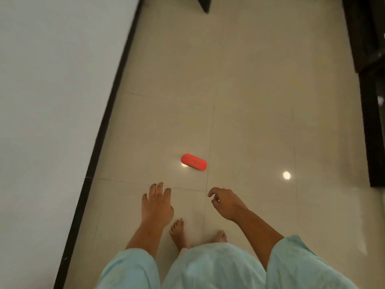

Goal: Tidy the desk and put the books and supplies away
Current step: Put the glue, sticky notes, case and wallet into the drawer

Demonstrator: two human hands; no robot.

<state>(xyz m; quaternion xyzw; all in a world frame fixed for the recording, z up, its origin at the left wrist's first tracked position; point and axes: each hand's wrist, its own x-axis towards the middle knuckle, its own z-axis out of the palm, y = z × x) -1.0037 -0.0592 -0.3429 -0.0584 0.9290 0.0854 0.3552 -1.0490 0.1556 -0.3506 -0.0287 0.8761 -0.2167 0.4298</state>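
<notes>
Red case (194,164) lies on floor (250,101), ctr of frame, not yet picked up. Left grip (156,205) has fingers spread & holds nothing. Right grip (226,204) is loosely curled, also empty. Both hover just below the case. No tabletop in view, so can't judge the rest of the tidying.

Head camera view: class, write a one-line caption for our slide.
A red case lies on the tiled floor, just beyond a barefoot person's empty left hand and right hand.

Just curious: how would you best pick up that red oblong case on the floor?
Probably from straight above, pinching the red case across its narrow width near the middle: it lies flat on the floor, long with rounded ends, so the ends would likely slip.
</notes>
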